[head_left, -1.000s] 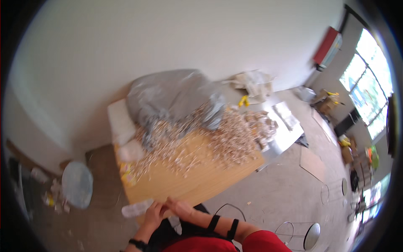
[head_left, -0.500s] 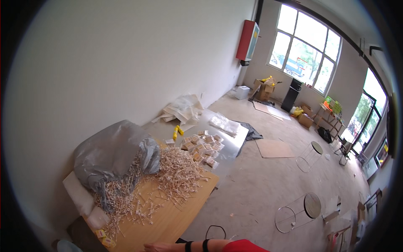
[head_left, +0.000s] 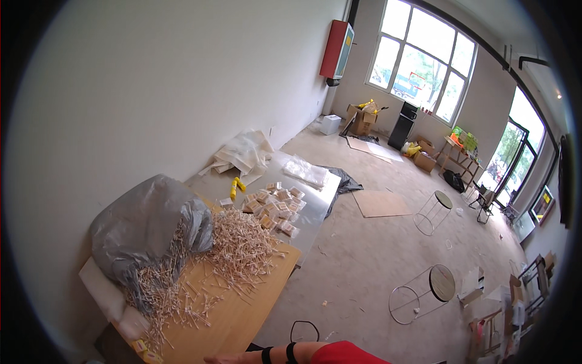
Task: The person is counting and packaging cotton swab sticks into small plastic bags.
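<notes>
At the bottom edge my right hand (head_left: pixel 217 360) shows only in part, beside the near edge of a wooden tabletop (head_left: pixel 239 312). Its fingers are cut off by the frame, so whether it holds anything is hidden. Two black bands cross the arm below a red sleeve. My left hand is out of view. A big heap of cotton swabs (head_left: pixel 245 242) lies on the tabletop, spilling from a grey plastic bag (head_left: pixel 136 221). Small yellow-and-white packs (head_left: pixel 145 352) sit at the table's near left corner.
A metallic table (head_left: pixel 315 200) adjoins, bearing several small packs (head_left: pixel 279 206), yellow tube-like items (head_left: pixel 235 188) and clear plastic bags (head_left: pixel 306 173). Two round stools (head_left: pixel 441 283) (head_left: pixel 443 199) stand on the floor at right. Cardboard (head_left: pixel 382 204) lies flat farther off.
The view has shifted, so the tables and room appear farther left and the room slightly higher. My right hand has slipped lower, nearly out of the frame. The swabs and packs look unchanged.
</notes>
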Demonstrator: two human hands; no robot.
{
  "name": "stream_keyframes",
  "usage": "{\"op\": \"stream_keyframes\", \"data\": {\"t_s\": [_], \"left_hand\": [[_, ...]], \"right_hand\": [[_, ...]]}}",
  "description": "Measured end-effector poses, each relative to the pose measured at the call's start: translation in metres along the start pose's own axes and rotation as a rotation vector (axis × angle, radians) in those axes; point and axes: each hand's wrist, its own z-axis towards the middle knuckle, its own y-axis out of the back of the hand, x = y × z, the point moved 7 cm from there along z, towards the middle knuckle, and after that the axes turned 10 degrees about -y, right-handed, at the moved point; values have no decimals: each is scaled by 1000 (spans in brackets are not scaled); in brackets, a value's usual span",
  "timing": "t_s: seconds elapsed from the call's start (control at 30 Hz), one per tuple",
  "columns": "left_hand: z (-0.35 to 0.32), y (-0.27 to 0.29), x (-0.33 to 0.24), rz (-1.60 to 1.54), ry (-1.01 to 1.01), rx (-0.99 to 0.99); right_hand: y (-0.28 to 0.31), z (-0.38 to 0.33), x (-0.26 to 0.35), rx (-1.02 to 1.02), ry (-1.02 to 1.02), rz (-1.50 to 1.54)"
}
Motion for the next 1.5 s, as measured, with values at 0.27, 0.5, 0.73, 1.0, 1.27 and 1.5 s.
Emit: {"op": "stream_keyframes", "data": {"t_s": [0.27, 0.5, 0.73, 1.0, 1.27, 1.5], "left_hand": [[0, 5, -7, 30, 48, -36], [-3, 4, 13, -6, 38, -146], [11, 40, -38, -1, 75, -218], [31, 47, -91, -98, -86, -205], [31, 27, -126, -104, -248, -105], [30, 12, -121, -290, -168, -58]], "right_hand": [[0, 2, 26, -4, 55, 57], [22, 6, 38, -74, 88, 69], [73, -15, 75, -286, 228, -247], [115, -53, 64, -366, -42, 265], [139, -98, 85, -424, -99, 249], [134, -114, 86, -471, 28, 26]]}}
